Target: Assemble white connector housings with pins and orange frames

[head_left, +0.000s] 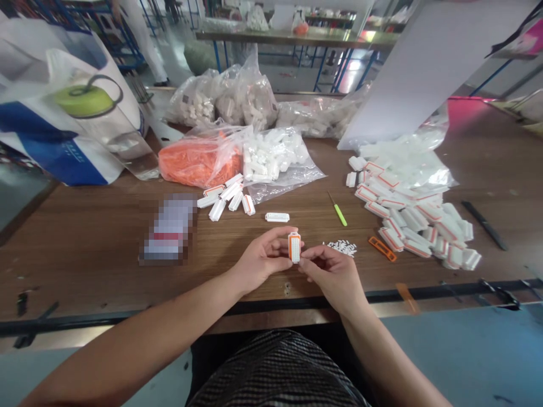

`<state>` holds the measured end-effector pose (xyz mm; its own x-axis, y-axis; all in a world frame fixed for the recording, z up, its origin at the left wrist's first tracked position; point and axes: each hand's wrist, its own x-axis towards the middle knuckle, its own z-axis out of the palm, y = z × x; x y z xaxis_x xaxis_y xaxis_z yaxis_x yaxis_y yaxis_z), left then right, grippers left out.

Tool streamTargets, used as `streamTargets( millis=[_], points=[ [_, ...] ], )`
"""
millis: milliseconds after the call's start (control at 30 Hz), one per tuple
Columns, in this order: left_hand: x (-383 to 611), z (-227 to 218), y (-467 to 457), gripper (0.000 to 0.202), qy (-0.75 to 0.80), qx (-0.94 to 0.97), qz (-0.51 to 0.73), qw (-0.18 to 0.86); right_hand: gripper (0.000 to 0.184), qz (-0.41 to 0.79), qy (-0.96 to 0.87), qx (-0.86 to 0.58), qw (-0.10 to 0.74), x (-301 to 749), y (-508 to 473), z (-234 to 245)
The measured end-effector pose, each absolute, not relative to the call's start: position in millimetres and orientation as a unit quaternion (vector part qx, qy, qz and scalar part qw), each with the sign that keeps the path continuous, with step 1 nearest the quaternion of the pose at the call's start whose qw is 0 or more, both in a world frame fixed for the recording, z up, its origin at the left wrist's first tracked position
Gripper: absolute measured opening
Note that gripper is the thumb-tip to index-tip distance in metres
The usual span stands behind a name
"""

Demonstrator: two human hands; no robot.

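The left hand (263,259) and right hand (333,278) are held close together just above the near edge of the table (80,271), around its middle. Between them, a white connector (294,247) with an orange frame stands upright. The left fingers (280,239) are together and curled, pressed against the connector's left side. The right fingers (311,259) are bunched together and pinch its lower end, though the hand partly hides which fingertips touch it.

Just right of the hands lies a small heap of white pins (341,247), with a loose orange frame (382,249) beyond it. A green-handled pick (339,208) lies farther from the near edge. Ahead of the hands is a single white connector (277,217), and to its left a small cluster of connectors (225,198) with orange-edged faces. Behind these sit a bag of orange parts (199,163) and a bag of white parts (271,155). A large heap of connectors (409,212) spreads toward the right side of the table, partly against a plastic bag (403,155), and a black strip (484,225) lies near the right edge. A blurred object (168,229) lies left of the hands. Full bags (223,99) line the far edge, and a printed tote bag (63,107) stands at the far left corner.
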<state>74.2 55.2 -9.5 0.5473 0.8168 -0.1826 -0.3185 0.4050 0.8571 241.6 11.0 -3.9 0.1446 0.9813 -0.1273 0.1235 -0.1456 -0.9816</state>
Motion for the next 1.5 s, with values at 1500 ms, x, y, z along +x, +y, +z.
streamTargets(
  millis=[1500],
  points=[
    [74,-11,56,0.034,0.351,0.448,0.302,0.765,0.014,0.446,-0.574,-0.574,0.377,255,21,11]
  ],
)
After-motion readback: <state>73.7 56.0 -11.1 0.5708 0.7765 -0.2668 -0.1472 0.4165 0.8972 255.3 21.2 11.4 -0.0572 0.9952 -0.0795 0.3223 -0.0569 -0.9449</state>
